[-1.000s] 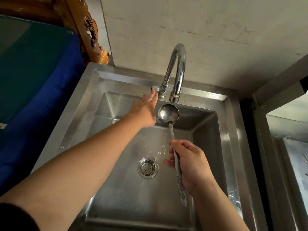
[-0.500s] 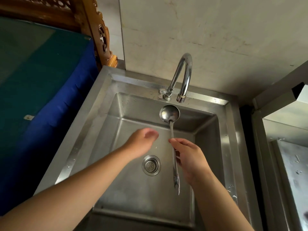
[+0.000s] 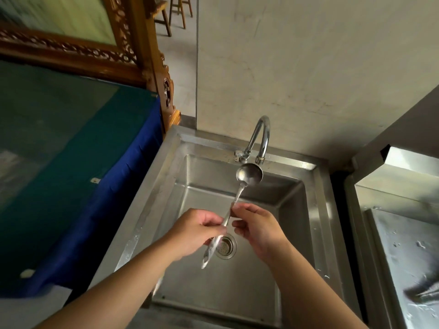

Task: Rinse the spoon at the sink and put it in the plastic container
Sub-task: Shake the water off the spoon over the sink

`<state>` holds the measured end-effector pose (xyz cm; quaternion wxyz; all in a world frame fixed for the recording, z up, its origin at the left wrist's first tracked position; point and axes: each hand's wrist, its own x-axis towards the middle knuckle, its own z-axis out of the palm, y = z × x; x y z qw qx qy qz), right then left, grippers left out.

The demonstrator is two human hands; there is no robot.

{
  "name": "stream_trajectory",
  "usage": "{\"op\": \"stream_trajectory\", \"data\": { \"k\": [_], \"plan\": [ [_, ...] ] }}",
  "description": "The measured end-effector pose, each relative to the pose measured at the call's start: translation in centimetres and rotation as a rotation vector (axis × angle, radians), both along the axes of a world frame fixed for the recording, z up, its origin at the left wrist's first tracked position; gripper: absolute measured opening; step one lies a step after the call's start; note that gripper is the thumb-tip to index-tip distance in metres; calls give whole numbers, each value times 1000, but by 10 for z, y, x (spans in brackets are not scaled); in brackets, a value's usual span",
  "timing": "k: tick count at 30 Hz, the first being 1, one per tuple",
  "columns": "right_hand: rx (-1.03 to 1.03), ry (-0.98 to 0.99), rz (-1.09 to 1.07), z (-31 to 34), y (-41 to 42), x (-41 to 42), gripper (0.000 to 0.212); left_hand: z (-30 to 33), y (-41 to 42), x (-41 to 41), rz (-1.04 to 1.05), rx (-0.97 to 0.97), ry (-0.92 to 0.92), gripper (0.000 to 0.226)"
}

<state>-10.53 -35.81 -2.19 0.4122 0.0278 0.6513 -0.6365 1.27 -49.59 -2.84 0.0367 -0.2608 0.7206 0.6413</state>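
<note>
A long steel spoon (image 3: 249, 174) with a round bowl is held over the steel sink (image 3: 316, 205), its bowl just below the spout of the curved tap (image 3: 261, 136). My left hand (image 3: 197, 230) grips the lower part of the handle. My right hand (image 3: 257, 225) pinches the handle a little higher up. The handle's end hangs over the drain (image 3: 225, 246). I see no water running from the tap. No plastic container is in view.
A blue-and-green covered surface (image 3: 71, 162) lies to the left, with a carved wooden frame (image 3: 152, 74) behind it. A second steel unit (image 3: 403, 233), wet with drops, stands to the right. A bare wall rises behind the sink.
My left hand came back from the tap handle and took hold of the spoon's handle beside my right hand. The view has tilted up and back.
</note>
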Motion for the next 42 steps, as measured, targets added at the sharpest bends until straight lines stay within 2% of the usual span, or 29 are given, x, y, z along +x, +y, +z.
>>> {"op": "stream_trajectory", "data": {
  "k": [6,10,13,18,22,24,26,28,31,33,35,39,41,42],
  "plan": [
    [174,494,-169,46,36,-22,31,46,-15,10,-97,-574,-23,5],
    [235,762,-127,89,52,-31,18,84,-19,5,-231,-949,30,11],
    [232,925,-157,122,61,-35,11,120,-20,-5,-285,-1114,67,16],
    [186,1129,-164,183,83,-40,9,195,-6,-17,-264,-1355,241,17],
    [95,1300,-252,230,103,-42,9,255,8,-18,-208,-1502,372,20],
    [15,1377,-301,246,112,-41,9,271,10,-14,-140,-1550,530,17],
    [-28,1433,-351,249,116,-39,9,272,11,-9,-119,-1549,588,16],
    [74,1398,-347,228,115,-34,10,247,16,-5,-180,-1482,470,16],
    [414,1056,-61,174,108,-11,8,189,26,8,-411,-1313,85,37],
    [463,1026,-19,156,104,5,4,177,21,17,-433,-1259,52,29],
    [418,1117,-144,170,99,9,6,190,8,18,-337,-1351,214,18],
    [223,1283,-357,222,88,14,11,241,-15,30,-198,-1445,567,15],
    [188,1317,-419,224,84,24,11,246,-27,37,-164,-1471,628,14],
    [232,1293,-403,215,83,28,10,238,-28,39,-182,-1468,587,13]
  ]
}}
